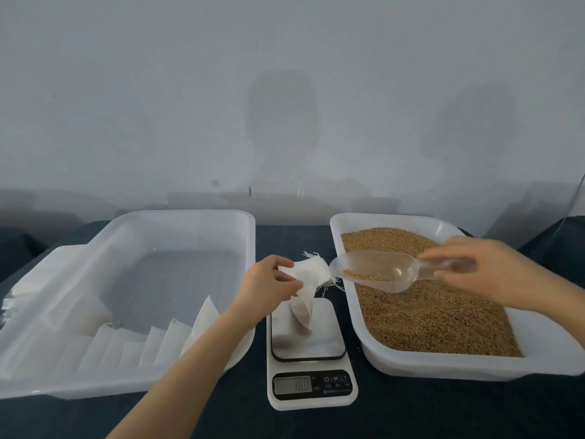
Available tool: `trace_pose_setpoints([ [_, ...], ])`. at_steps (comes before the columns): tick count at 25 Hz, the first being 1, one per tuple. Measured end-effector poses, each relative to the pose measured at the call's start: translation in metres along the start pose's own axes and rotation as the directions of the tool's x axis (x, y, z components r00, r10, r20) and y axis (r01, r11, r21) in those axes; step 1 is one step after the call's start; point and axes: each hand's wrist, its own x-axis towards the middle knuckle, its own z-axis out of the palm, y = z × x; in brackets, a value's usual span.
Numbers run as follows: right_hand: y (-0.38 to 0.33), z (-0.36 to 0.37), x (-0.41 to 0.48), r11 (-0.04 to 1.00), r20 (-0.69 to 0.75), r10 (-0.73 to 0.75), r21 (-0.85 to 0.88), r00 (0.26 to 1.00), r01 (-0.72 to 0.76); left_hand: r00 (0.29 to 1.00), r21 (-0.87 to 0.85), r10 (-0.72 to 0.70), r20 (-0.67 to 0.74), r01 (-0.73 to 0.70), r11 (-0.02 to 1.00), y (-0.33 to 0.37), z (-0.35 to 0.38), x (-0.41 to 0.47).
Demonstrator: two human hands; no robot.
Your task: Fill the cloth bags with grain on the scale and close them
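Dark table (316, 419): our left hand (269, 285) pinches the cloth bag (305, 289) open above the scale (308, 359); our right hand (484, 267) grips the scoop (376, 270), its long axis pointing left, mouth at the bag opening.

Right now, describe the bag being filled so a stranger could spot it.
Find the scale between the two white tubs. Over its platform hangs one bag, pinched by the left hand. Unlike the flat bags in the left tub, it droops open towards the scoop.
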Motion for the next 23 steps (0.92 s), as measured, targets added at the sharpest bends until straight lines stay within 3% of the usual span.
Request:
trace_pose_setpoints([
  [7,-0.028,-0.015,0.022,0.994,0.049,-0.066,-0.082,0.997,0.070,0.999,0.036,0.049,0.014,-0.050,0.998,-0.001,0.004,0.000],
  [18,-0.050,-0.018,0.045,0.967,0.169,-0.040,-0.240,0.985,0.081,0.998,-0.013,0.057,-0.015,-0.058,0.998,-0.004,0.005,0.000],
  [23,-0.066,-0.018,0.056,0.905,0.226,-0.056,-0.400,0.972,0.145,0.998,-0.013,0.068,-0.012,-0.068,0.998,-0.005,0.007,0.001],
])
